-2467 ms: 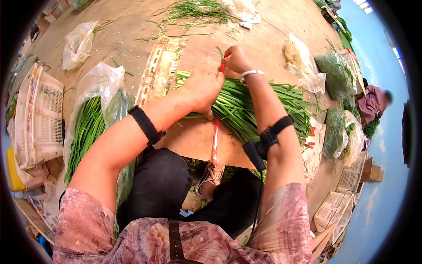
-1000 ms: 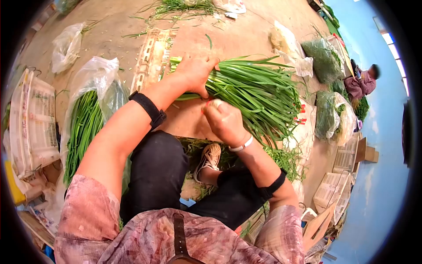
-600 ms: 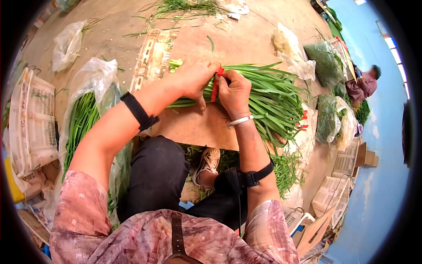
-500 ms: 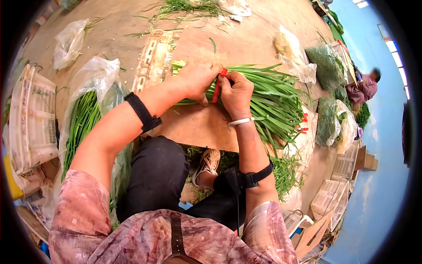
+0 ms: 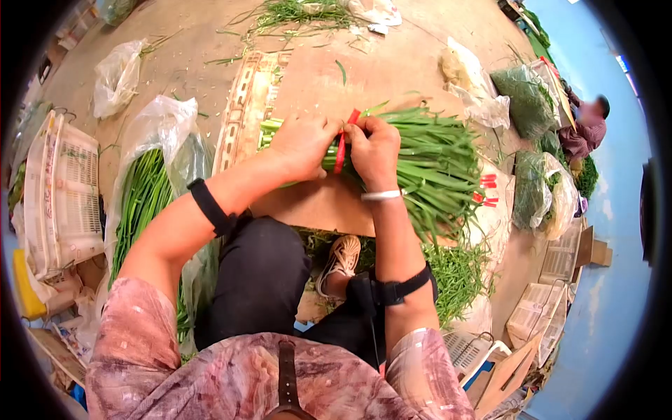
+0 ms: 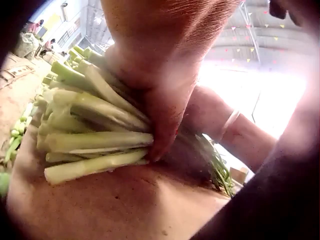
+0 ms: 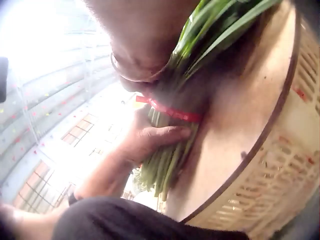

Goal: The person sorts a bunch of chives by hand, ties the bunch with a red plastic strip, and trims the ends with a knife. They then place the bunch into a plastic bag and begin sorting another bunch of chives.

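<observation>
A thick bunch of garlic chives lies across a brown board, leaf ends to the right. My left hand grips it near the pale cut ends, thumb on the near side. Red tape runs round the bunch just right of that hand, with a short end sticking up. My right hand pinches this tape on top between thumb and forefinger. In the right wrist view, the red tape crosses the stalks and a tied or twisted part shows beside the fingers.
A plastic bag of long greens stands left. Red strips lie right of the leaves. Trimmings lie on the floor ahead. Bagged greens and a seated person are at right. A slatted crate supports the board.
My right hand went from the far side of the bunch to the near side, then back on top, bringing the red tape round. My left hand kept its grip on the bunch.
</observation>
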`<state>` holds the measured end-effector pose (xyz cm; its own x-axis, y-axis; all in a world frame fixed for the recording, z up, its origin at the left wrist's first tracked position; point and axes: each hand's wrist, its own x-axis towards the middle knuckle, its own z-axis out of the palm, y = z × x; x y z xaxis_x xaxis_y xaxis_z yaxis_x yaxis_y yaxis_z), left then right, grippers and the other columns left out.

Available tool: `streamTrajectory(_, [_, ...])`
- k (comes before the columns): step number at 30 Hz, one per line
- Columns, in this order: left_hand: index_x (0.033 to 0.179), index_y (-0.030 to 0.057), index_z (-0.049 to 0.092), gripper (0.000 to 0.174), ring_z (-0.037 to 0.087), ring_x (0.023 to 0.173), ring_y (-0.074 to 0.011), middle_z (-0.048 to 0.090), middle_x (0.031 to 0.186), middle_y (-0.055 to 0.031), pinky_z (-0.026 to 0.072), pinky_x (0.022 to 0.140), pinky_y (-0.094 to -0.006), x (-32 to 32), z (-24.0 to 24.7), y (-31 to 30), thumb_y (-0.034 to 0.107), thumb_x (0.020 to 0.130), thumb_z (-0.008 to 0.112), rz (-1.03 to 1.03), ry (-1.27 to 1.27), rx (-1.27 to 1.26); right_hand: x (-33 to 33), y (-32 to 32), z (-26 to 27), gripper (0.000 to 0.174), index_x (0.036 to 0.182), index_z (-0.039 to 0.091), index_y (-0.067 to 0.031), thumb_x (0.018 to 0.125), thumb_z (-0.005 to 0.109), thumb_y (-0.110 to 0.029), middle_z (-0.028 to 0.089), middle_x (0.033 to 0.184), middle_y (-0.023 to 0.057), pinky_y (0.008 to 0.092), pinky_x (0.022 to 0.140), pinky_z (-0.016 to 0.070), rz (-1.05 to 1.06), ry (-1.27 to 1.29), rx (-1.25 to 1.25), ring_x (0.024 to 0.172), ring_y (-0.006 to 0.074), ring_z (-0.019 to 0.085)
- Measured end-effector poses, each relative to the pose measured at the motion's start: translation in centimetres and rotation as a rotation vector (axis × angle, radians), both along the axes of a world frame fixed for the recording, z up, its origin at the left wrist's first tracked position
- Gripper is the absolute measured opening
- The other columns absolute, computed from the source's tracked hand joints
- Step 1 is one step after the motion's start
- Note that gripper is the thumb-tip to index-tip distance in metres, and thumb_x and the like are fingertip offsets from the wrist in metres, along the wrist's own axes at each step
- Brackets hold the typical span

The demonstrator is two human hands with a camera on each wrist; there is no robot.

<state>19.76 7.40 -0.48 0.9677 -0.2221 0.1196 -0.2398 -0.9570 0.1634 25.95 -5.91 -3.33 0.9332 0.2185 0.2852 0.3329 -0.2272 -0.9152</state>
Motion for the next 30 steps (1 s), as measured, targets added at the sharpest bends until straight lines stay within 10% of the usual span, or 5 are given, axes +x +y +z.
streamTrajectory(6, [0.114,-0.0008,0.049,0.058,0.052,0.1,-0.0348,0.052,0.11,-0.0215,0.0399,0.09,-0.0374,2.1,-1.1,2.4,0.036,0.071,0.062,-0.186,0.276,-0.492,-0.1,0.1,1.0,0.01,0.068,0.064,0.0009,0.07,0.067,-0.009,0.061,0.062,0.0159,0.033,0.054,0.0461,0.023,0.018,-0.192,0.053,0.0259,0.058])
streamTrajectory(11, [0.094,-0.0006,0.06,0.04,0.048,0.077,-0.0121,0.058,0.081,-0.0044,0.0404,0.072,-0.0278,3.7,1.2,3.6,0.034,0.093,0.04,-0.096,0.502,-0.708,0.1,0.4,1.9,0.013,0.072,0.066,-0.0002,0.071,0.066,-0.014,0.061,0.066,0.0189,0.0371,0.06,0.0475,0.027,0.082,-0.362,0.061,0.03,0.061])
streamTrajectory(23, [0.077,0.0012,0.066,0.025,0.055,0.055,-0.0131,0.061,0.06,-0.0078,0.0431,0.053,-0.0298,5.0,-2.1,0.8,0.021,0.085,0.054,0.22,0.125,-0.641,0.6,0.7,1.5,0.019,0.064,0.062,0.0018,0.07,0.065,-0.015,0.059,0.063,0.0206,0.0375,0.057,0.047,-0.016,-0.067,-0.494,0.057,0.0319,0.059])
streamTrajectory(30, [0.076,0.0023,0.066,0.024,0.058,0.057,-0.0167,0.061,0.063,-0.0116,0.0448,0.055,-0.0307,5.7,-4.0,1.4,0.022,0.083,0.056,0.207,0.046,-0.741,-1.2,-0.9,2.0,0.027,0.092,0.055,-0.0079,0.068,0.066,-0.013,0.057,0.079,0.0115,0.0378,0.062,0.0479,0.245,-0.198,-0.292,0.069,0.0282,0.058])
